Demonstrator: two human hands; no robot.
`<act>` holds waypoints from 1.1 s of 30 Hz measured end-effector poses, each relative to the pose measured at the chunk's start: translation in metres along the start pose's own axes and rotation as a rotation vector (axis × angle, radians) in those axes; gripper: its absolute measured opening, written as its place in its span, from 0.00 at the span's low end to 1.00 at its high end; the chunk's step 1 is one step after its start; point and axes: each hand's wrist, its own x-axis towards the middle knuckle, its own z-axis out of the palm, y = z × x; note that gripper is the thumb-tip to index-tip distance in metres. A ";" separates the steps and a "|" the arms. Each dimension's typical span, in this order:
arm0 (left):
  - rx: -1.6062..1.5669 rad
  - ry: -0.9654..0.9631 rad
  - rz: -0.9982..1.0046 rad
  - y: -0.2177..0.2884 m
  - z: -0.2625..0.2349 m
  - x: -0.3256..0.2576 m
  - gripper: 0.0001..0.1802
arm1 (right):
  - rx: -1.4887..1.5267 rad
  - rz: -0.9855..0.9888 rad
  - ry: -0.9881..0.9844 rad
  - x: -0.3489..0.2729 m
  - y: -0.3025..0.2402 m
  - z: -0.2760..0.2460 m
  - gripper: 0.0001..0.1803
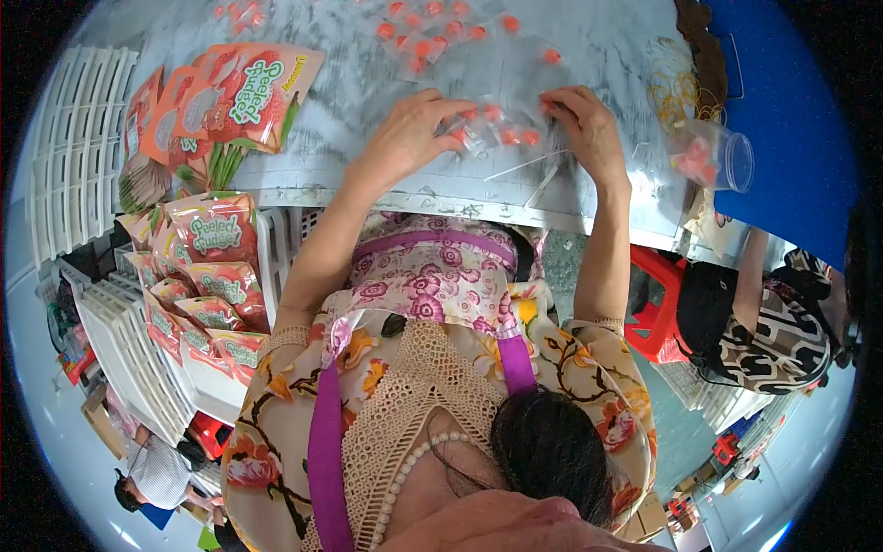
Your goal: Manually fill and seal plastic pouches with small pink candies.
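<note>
both hands [414,129] [584,124] together, clear sweet packets [497,129] between grips

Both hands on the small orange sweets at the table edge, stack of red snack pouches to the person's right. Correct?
Not quite. The head view shows the red snack pouches on the person's left. The left hand and right hand are on the small orange sweets at the table edge.

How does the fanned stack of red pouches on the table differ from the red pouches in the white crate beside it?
The fanned pouches lie flat and overlapped on the grey table; the crate pouches stand in a row inside the white crate. The fanned pouches are beyond the left hand, the crate pouches below the table edge. Both are red printed packs.
</note>
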 end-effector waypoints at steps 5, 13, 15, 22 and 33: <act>0.072 -0.074 -0.032 0.003 -0.003 0.003 0.30 | 0.016 0.052 0.046 0.000 0.001 0.003 0.10; 0.151 0.211 0.205 0.018 0.034 0.027 0.24 | 0.015 0.012 0.124 -0.002 0.003 0.009 0.10; 0.140 0.195 0.198 0.016 0.042 0.025 0.21 | 0.028 0.015 0.125 -0.004 0.004 0.010 0.10; 0.115 0.200 0.217 0.008 0.047 0.021 0.14 | -0.044 -0.065 0.036 -0.009 -0.006 0.007 0.11; 0.100 0.191 0.195 0.017 0.049 0.019 0.10 | 0.000 -0.079 0.049 -0.021 -0.038 -0.004 0.16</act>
